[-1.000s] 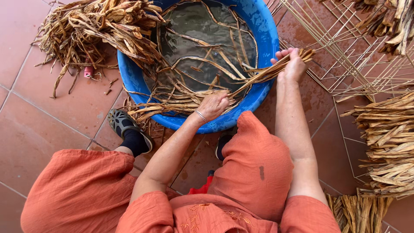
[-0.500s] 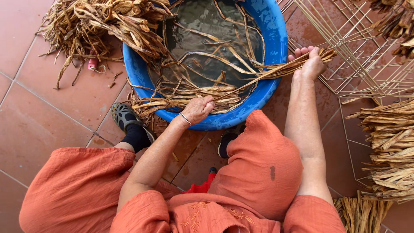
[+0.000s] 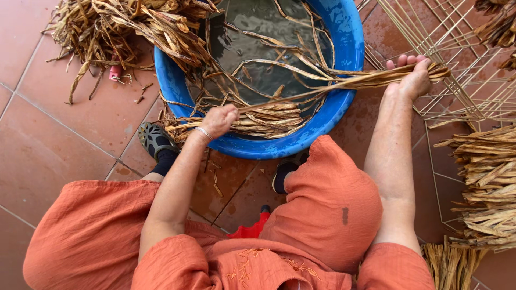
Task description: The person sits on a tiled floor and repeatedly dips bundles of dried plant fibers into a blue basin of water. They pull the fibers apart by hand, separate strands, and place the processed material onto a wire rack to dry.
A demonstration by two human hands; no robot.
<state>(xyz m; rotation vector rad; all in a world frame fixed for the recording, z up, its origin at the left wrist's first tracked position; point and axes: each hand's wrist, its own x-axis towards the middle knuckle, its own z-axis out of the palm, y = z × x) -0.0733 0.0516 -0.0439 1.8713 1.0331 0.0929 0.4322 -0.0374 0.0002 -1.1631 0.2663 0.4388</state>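
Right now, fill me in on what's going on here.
A seated person in orange clothes stretches a bundle of long wet leaf strips between both hands over a blue basin of murky water. The left hand grips one end at the basin's near rim; the right hand holds the other end beyond the rim. Dried strips are stacked at the right.

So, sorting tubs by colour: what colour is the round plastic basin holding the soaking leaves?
Bright blue round plastic basin, head view.

We see a tub in front of our knees, with water and long leaves in it. A leaf pile lies left of the tub. A wire rack lies to its right, and more leaves lie below the rack.
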